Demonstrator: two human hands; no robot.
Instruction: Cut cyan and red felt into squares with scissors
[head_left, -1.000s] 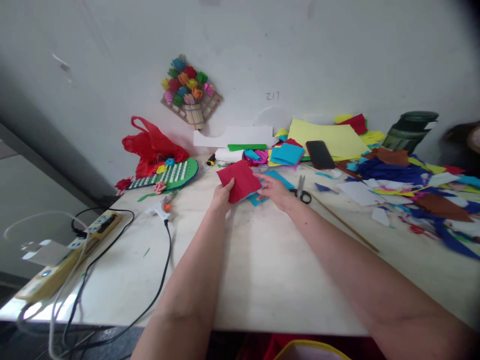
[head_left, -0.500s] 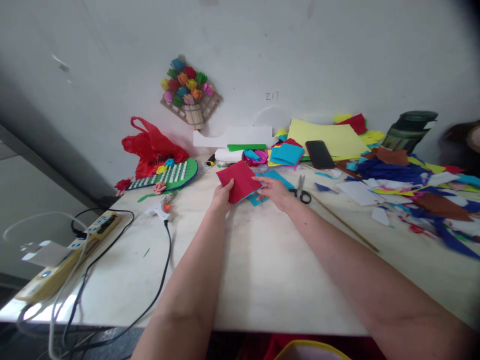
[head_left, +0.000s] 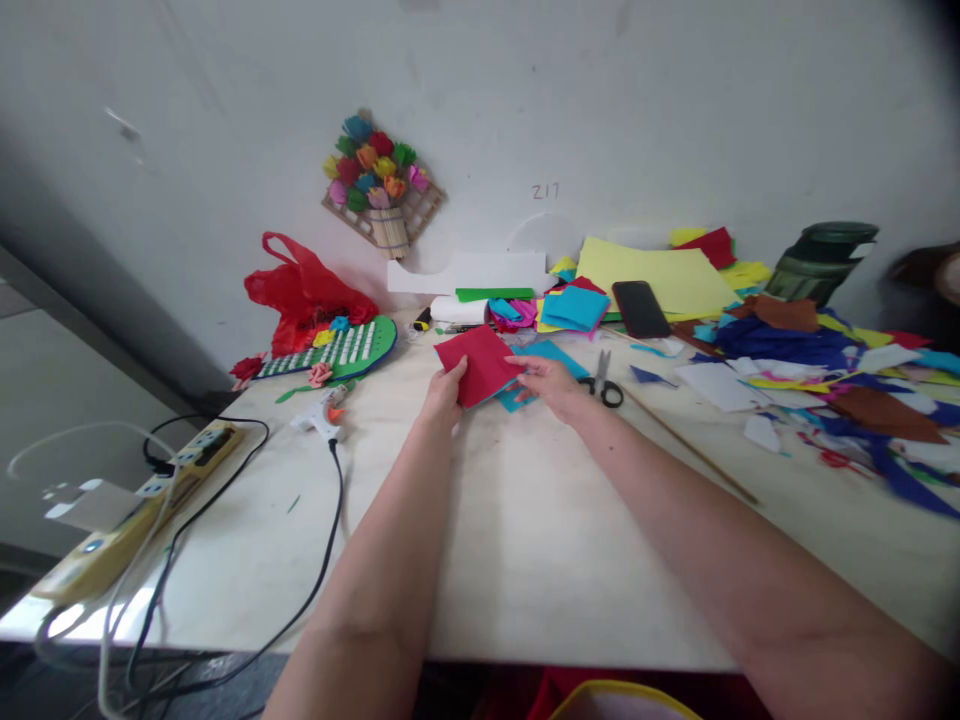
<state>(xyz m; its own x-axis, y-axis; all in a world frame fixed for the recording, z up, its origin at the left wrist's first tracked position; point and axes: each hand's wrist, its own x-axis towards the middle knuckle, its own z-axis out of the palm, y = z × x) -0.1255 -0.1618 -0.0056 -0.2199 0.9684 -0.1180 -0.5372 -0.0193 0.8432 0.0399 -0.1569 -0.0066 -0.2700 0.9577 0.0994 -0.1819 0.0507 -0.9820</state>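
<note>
In the head view, the left hand (head_left: 446, 392) grips the near left edge of a piece of red paper (head_left: 478, 362), its thumb lying on top and its fingers largely hidden below. The right hand (head_left: 551, 385) is at the paper's right edge, fingers partly curled and apart; whether it pinches the edge or only touches it cannot be told. The red paper is in the middle of the scene, above the far half of the white table (head_left: 510, 550), tilted towards the person. Blue paper (head_left: 555, 352) lies just beyond and partly under the right hand.

Right of that hand are black-handled scissors (head_left: 604, 385), blades pointing to the far side, and a thin stick (head_left: 694, 447) slanting towards the near right. Farther back, a dark phone (head_left: 640, 308) rests on pale yellow sheets (head_left: 652, 270). Coloured scraps (head_left: 795, 345) spread over the far right, with a green lidded jar (head_left: 817, 262) behind them.

On the left, a white glue gun (head_left: 321, 415) lies near a green board (head_left: 375, 345); a red plastic bag (head_left: 296, 290) stands beyond the board. A power strip (head_left: 142, 515) is at the left edge, and a flower ornament (head_left: 382, 180) is against the wall (head_left: 637, 120).
</note>
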